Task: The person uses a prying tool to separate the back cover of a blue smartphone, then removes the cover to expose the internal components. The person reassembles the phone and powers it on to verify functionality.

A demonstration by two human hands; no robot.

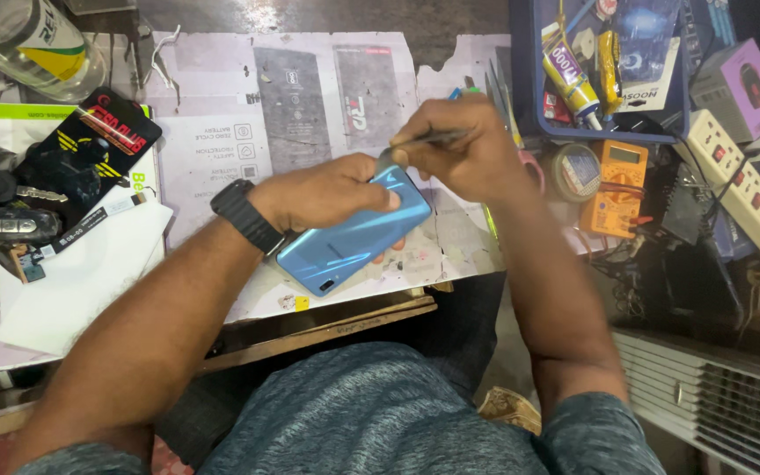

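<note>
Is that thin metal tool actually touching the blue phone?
Touching. In the head view, the thin tool in the right hand meets the blue phone's top edge.

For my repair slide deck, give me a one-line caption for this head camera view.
Left hand holds a blue phone back-up over the workbench while the right hand works a thin metal tool at its top edge.
</note>
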